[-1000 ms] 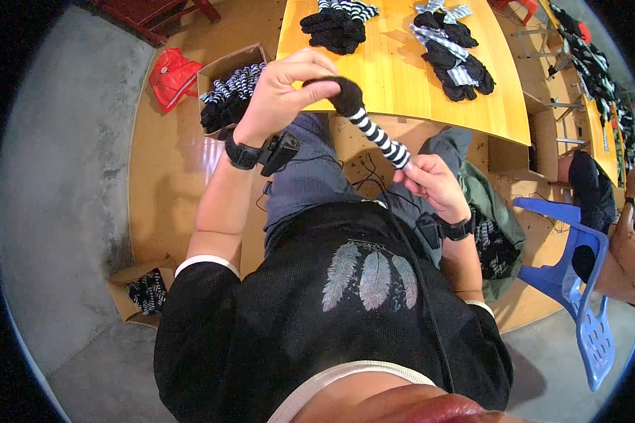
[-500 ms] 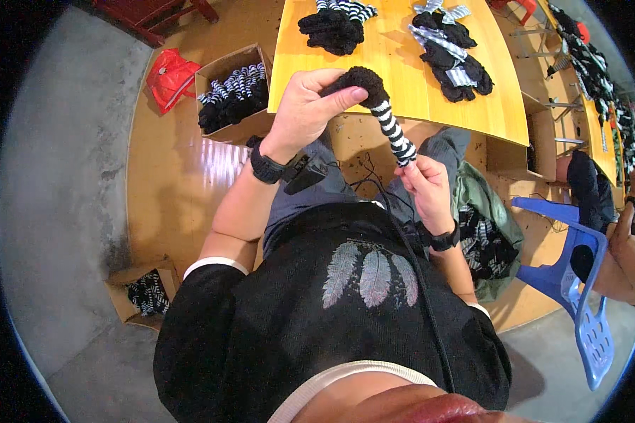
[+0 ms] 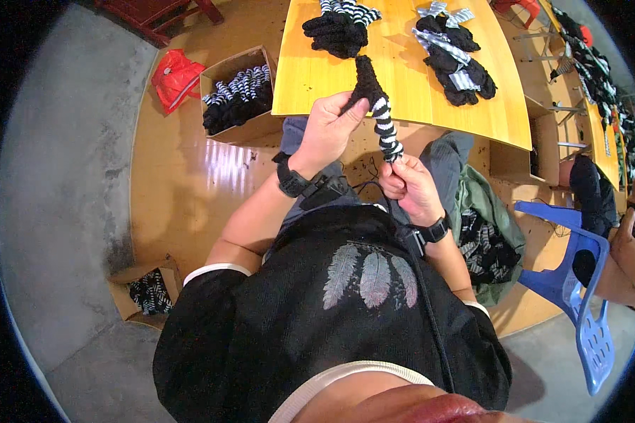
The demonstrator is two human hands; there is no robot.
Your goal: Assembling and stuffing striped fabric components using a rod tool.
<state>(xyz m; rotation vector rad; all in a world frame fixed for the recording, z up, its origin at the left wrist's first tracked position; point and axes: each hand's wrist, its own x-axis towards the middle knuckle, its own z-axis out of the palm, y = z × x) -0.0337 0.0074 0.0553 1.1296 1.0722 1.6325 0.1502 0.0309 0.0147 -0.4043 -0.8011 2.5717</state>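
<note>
Between my two hands is a knitted piece (image 3: 385, 130), black at its upper part and black-and-white striped along a narrow, twisted lower part. My left hand (image 3: 329, 132) pinches the black part between thumb and fingers; a narrow black tip stands up beyond it, over the table's near edge. My right hand (image 3: 413, 187) grips the lower end of the striped part. Past the held piece, a bunch of similar black pieces (image 3: 337, 34) with striped ends lies on the yellow table (image 3: 395, 84).
More black pieces tied with striped strips (image 3: 455, 63) lie farther right. Left of the table is a cardboard box (image 3: 240, 134) of striped pieces; a red bag (image 3: 174, 81) lies beside it. A green sack (image 3: 504, 233), a blue chair (image 3: 571, 271) and another person's arm (image 3: 624, 257) are at right.
Both hands have come a little lower and nearer to me. The black part, bent over the left fingers before, now points up as a narrow tip.
</note>
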